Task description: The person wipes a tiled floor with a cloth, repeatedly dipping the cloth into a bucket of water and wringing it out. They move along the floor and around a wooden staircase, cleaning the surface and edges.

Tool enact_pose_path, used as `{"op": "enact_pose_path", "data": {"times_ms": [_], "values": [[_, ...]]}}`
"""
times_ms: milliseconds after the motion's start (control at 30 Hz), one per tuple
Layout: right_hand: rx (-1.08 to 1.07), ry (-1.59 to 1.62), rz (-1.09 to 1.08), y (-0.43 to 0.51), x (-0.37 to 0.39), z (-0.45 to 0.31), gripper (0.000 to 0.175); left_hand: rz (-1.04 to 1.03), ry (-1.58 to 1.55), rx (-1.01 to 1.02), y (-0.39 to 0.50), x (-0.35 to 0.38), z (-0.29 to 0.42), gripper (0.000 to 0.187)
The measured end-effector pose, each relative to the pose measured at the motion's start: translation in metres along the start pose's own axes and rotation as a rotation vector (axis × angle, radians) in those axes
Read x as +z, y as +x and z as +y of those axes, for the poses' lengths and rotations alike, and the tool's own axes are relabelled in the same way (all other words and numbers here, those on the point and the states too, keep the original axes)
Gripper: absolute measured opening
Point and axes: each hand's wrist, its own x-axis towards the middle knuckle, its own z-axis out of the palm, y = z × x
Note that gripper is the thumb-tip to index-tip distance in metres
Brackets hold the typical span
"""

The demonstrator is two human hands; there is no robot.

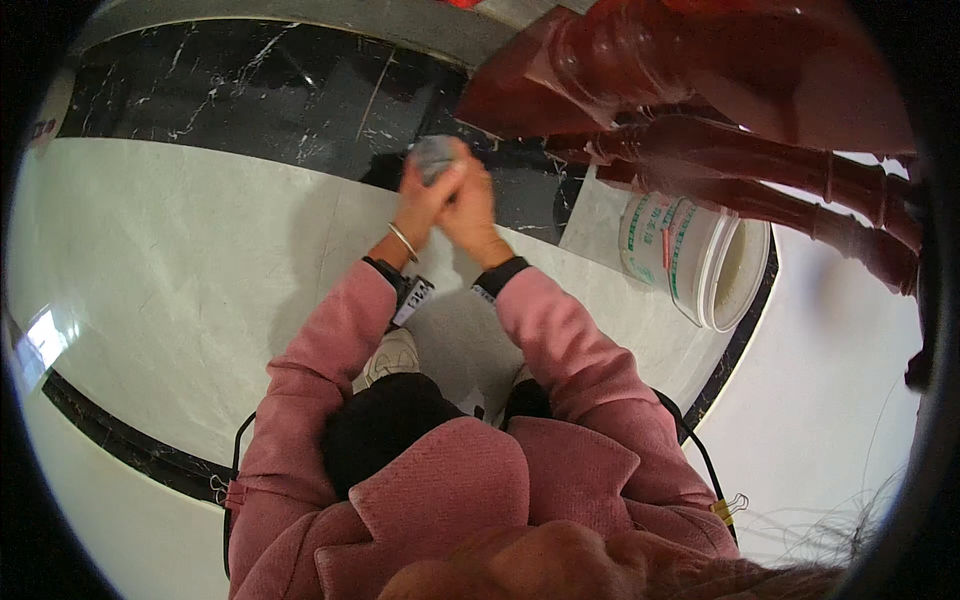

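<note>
My left hand (427, 195) and my right hand (472, 199) are pressed together in front of me, around a bunched grey thing (434, 157), perhaps a cloth. Motion blurs it, and parts of it are hidden by the fingers. A bangle (403, 241) circles my left wrist. Both hands are above the border between the pale floor tiles (202, 240) and the black marble strip (247, 97). To their right stands a white plastic bucket (660, 247) with green and red print, a wire handle and a cloudy content.
Dark red turned wooden furniture (645, 60), with rounded legs (795, 169), fills the upper right and stands close to the bucket. A grey raised edge (330, 22) runs beyond the marble. My shoe (393, 355) is below my hands.
</note>
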Motion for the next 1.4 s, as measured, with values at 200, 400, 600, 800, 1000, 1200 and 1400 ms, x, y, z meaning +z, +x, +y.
{"op": "enact_pose_path", "data": {"times_ms": [200, 400, 600, 800, 1000, 1200, 1400], "values": [[0.097, 0.275, 0.062, -0.017, 0.009, -0.022, 0.065, 0.196, -0.027, 0.072, 0.015, -0.039, 0.02, 0.027], [0.87, 0.979, -0.06, -0.023, 0.007, -0.007, 0.034, 0.004, -0.289, -0.308, 0.003, -0.05, 0.02, 0.025], [0.803, 0.997, 0.062, -0.028, -0.05, 0.04, 0.028, -0.019, -0.428, -0.363, -0.003, -0.035, 0.015, 0.021], [0.247, -0.234, 0.389, -0.004, -0.095, 0.086, 0.043, 0.179, 1.142, 0.651, 0.05, -0.014, 0.016, 0.052], [0.132, -0.653, 0.128, -0.022, -0.085, 0.091, 0.052, 0.006, 1.388, 0.913, 0.063, 0.0, -0.001, 0.064], [0.329, -0.694, -0.03, -0.043, -0.06, 0.066, 0.054, -0.14, 1.563, 0.696, 0.026, 0.012, -0.023, 0.06], [0.318, -0.371, -0.096, -0.047, -0.023, 0.047, 0.043, -0.06, 1.218, 0.617, -0.005, 0.014, -0.052, 0.053]]}}
